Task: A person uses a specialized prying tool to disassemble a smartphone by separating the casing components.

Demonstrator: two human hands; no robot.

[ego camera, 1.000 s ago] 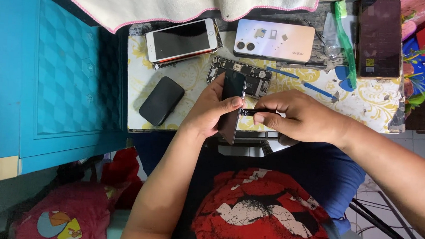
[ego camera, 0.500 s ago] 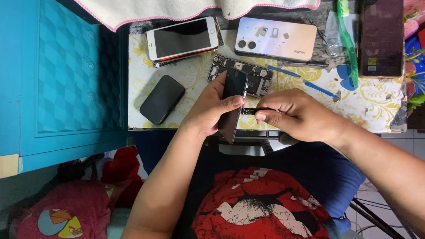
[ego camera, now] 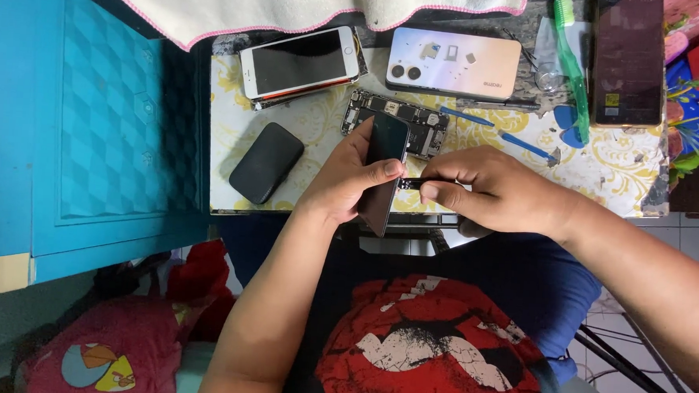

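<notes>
The person wore a dark navy T-shirt with a large red and white print across the chest, the red patch broken by black and white jagged shapes. A short navy sleeve showed at about four o'clock, ending above the elbow of the right arm. Both forearms were bare, with no watch, band or ring visible on the left hand or the right hand. Nails were short and plain.
</notes>
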